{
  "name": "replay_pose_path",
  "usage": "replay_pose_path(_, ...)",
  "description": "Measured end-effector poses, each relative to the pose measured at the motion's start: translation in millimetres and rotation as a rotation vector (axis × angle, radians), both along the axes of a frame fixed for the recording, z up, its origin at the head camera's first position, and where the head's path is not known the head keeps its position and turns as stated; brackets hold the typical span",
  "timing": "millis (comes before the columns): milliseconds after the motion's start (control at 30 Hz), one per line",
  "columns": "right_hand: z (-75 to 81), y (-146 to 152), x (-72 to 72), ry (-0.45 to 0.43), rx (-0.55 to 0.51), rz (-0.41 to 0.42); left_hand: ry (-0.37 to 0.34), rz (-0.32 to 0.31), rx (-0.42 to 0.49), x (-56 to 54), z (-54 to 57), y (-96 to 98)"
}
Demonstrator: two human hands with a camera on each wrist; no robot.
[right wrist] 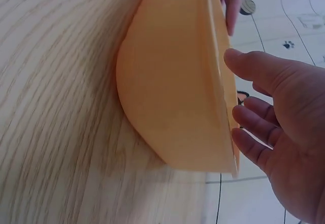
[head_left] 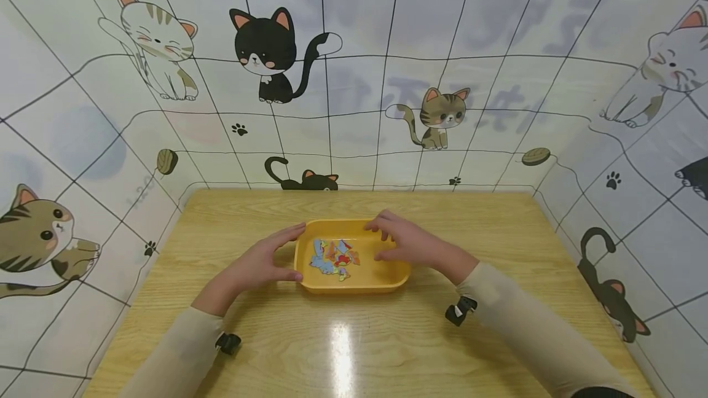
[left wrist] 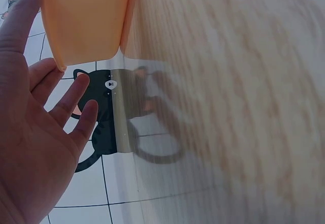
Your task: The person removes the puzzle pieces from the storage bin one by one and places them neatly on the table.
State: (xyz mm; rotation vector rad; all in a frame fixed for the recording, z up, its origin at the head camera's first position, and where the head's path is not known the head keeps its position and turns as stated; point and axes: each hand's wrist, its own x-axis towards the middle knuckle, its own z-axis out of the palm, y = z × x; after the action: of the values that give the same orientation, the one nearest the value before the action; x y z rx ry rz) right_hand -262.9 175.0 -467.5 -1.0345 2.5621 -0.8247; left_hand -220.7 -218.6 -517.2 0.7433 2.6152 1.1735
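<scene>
A shallow yellow tray [head_left: 354, 289] with rounded corners sits on the table, and several flat, colourful cut-out pieces [head_left: 325, 266] lie in a loose cluster left of its middle. My left hand [head_left: 257, 268] spans the tray's left end, its thumb at the front corner and fingertips at the back corner. In the left wrist view a finger meets the tray rim [left wrist: 62, 67] while other fingers extend past it. Over the tray's right end is my right hand [head_left: 412, 241], its fingers loosely bent with nothing between them. The right wrist view shows its thumb and fingertips close along the rim [right wrist: 223, 97].
The wooden table [head_left: 276, 336] extends around the tray. White cloth walls [head_left: 354, 97] printed with cartoon cats and a grid rise at the back and both sides. A dark strapped device [head_left: 461, 311] is on the right wrist, another [head_left: 228, 343] on the left.
</scene>
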Motion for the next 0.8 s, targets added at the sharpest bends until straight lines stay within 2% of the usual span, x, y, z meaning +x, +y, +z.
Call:
replay_pose_path(167, -8.0, -23, -0.2, -0.041, 0.056, 0.090, -0.002, -0.001, 0.000, -0.4, -0.8, -1.0)
replay_pose_path(400, -18.9, -50, 0.9, -0.048, 0.109, 0.183, -0.004, 0.000, -0.008, -0.5, -1.1, -1.1)
replay_pose_path(800, -30.8, -70, -3.4, -0.046, 0.198, 0.232, -0.015, -0.007, 0.007, 0.9, 1.2, -0.7)
